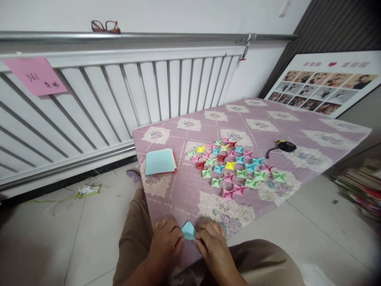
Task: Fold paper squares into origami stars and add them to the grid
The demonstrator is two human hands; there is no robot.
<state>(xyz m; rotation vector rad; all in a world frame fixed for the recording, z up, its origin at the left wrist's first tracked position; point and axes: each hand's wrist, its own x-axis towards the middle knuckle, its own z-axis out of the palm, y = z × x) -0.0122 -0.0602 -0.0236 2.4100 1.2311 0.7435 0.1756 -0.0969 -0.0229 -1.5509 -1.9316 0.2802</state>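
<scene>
A small folded light blue paper (188, 230) lies at the near edge of the table, between my two hands. My left hand (167, 241) has its fingers closed on the paper's left corner. On the right corner, the thumb and fingers of my right hand (212, 240) pinch the same paper. Beyond my hands, several folded paper pieces (230, 165) in green, pink, blue, yellow and red stand in slanting rows. To the left of them is a stack of square paper sheets (160, 161) with light blue on top and red showing at the edge.
The table (178, 198) has a pink patterned cloth. A black object with a short strap (286, 146) lies at its right. Behind stand a white radiator (160, 87) and a photo board (324, 83). A power strip (89, 190) is on the floor.
</scene>
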